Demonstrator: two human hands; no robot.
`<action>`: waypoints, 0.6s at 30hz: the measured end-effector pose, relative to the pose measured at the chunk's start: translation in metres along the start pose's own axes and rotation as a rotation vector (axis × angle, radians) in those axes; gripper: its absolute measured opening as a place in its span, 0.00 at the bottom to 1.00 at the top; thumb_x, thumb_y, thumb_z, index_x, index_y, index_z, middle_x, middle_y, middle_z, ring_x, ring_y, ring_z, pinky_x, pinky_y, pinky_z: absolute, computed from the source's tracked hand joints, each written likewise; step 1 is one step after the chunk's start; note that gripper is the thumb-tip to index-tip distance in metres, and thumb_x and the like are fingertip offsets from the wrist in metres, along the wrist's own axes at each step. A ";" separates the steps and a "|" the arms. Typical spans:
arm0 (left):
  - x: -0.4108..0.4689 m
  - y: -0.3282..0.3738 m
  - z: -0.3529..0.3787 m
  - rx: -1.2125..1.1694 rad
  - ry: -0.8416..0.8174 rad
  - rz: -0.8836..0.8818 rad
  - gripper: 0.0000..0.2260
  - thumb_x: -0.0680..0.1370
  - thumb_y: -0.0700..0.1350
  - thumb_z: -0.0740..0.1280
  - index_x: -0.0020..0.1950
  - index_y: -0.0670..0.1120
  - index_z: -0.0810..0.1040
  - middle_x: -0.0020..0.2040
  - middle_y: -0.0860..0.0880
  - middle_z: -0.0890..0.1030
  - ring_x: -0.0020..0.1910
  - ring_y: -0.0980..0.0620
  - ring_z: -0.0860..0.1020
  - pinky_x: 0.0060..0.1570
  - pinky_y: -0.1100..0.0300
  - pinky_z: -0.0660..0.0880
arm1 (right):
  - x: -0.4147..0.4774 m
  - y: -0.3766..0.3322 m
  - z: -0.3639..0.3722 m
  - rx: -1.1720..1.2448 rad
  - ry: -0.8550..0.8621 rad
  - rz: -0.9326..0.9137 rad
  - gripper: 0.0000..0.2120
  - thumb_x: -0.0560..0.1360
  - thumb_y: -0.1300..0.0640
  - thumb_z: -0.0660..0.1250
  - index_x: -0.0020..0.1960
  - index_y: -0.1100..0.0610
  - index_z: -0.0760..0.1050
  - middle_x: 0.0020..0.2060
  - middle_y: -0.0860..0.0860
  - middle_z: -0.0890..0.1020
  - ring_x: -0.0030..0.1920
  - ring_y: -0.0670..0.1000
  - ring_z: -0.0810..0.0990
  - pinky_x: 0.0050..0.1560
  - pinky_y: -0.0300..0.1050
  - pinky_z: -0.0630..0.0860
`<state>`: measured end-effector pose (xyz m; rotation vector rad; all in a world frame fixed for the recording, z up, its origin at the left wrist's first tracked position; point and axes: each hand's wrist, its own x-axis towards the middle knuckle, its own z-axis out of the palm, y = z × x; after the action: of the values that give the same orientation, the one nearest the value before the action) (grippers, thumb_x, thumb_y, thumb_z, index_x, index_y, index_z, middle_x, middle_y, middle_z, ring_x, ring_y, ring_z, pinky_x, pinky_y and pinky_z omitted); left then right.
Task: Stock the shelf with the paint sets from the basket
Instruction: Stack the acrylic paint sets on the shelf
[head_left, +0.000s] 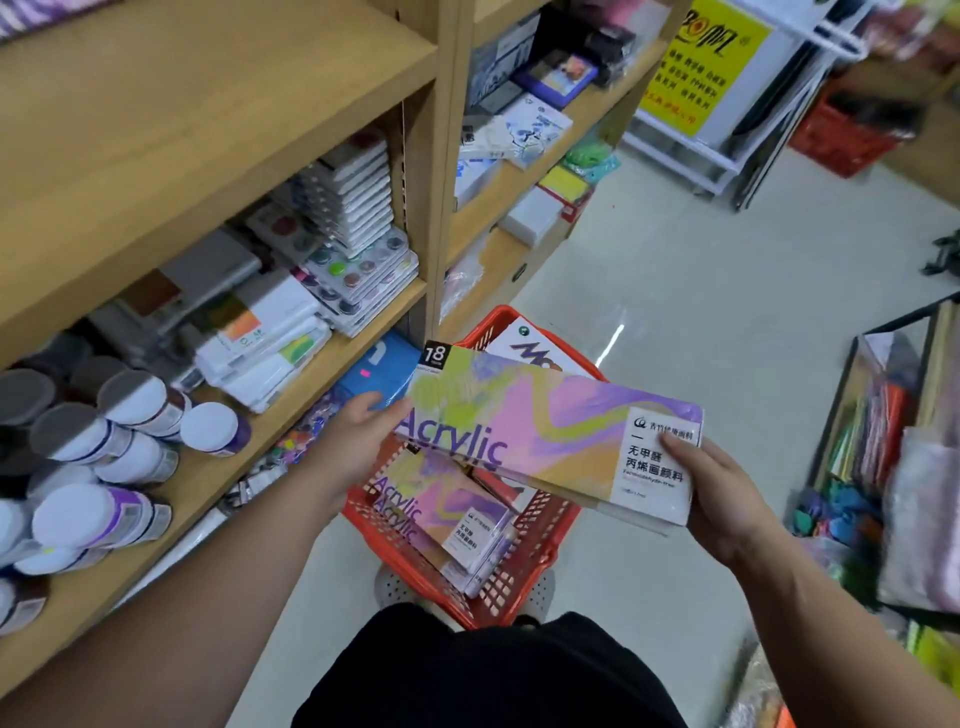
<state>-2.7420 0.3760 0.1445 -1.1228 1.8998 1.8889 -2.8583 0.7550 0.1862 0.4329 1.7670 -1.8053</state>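
You've got one paint set (550, 436) gripped at both ends over the basket (524, 582): left hand (358, 441) on the "Acrylic" end, right hand (727, 499) on the white label end. Long axis runs left-right, and the shelf (218, 467) is off your left, so the left hand's closer. Flat glossy cardboard box, more of them below

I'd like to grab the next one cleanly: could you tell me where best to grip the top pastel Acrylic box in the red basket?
Probably by its long edges, from above: the top pastel Acrylic box lies flat and tilted in the red plastic basket, face up, another box beneath it.
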 end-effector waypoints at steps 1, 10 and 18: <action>-0.001 0.010 -0.001 -0.041 -0.023 0.019 0.44 0.64 0.72 0.71 0.76 0.54 0.70 0.67 0.50 0.79 0.63 0.46 0.80 0.65 0.43 0.75 | 0.002 -0.010 0.001 0.006 -0.033 -0.007 0.15 0.81 0.57 0.66 0.63 0.61 0.82 0.58 0.62 0.87 0.54 0.61 0.88 0.48 0.53 0.86; -0.045 0.068 -0.004 -0.229 0.200 0.258 0.06 0.81 0.51 0.69 0.58 0.57 0.78 0.55 0.51 0.87 0.48 0.50 0.87 0.46 0.51 0.83 | 0.032 -0.091 0.033 -0.028 -0.319 -0.087 0.19 0.76 0.54 0.66 0.64 0.59 0.80 0.55 0.60 0.88 0.50 0.58 0.89 0.44 0.54 0.87; -0.126 0.121 -0.028 -0.350 0.545 0.515 0.18 0.75 0.55 0.72 0.64 0.56 0.78 0.59 0.52 0.86 0.57 0.47 0.85 0.59 0.38 0.79 | 0.049 -0.178 0.107 -0.078 -0.523 -0.330 0.12 0.75 0.48 0.68 0.55 0.46 0.86 0.50 0.53 0.90 0.46 0.53 0.89 0.40 0.50 0.86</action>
<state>-2.7261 0.3784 0.3209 -1.4824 2.3867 2.4551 -2.9867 0.6345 0.3075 -0.3592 1.5838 -1.8369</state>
